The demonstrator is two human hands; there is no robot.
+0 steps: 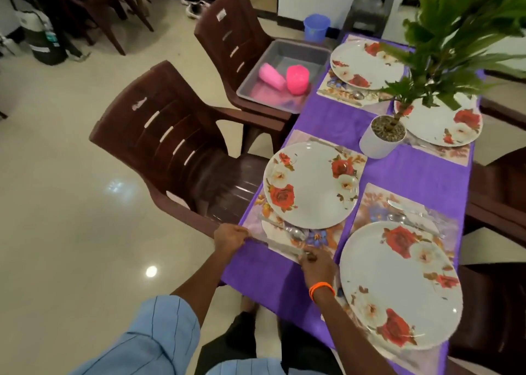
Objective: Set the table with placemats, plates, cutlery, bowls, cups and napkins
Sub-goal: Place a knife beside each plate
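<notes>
Knife (280, 246) on placemat (327, 239), between both hands, ends pinched.

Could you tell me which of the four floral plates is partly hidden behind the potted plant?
The far right plate, beyond the white pot; leaves and stem cross it. The other three lie fully uncovered.

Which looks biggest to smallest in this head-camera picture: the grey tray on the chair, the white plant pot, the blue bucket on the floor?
1. Grey tray, clearly the largest.
2. White plant pot.
3. Blue bucket, which looks smallest, but it stands farthest from the camera, so pot versus bucket is unsure.
</notes>
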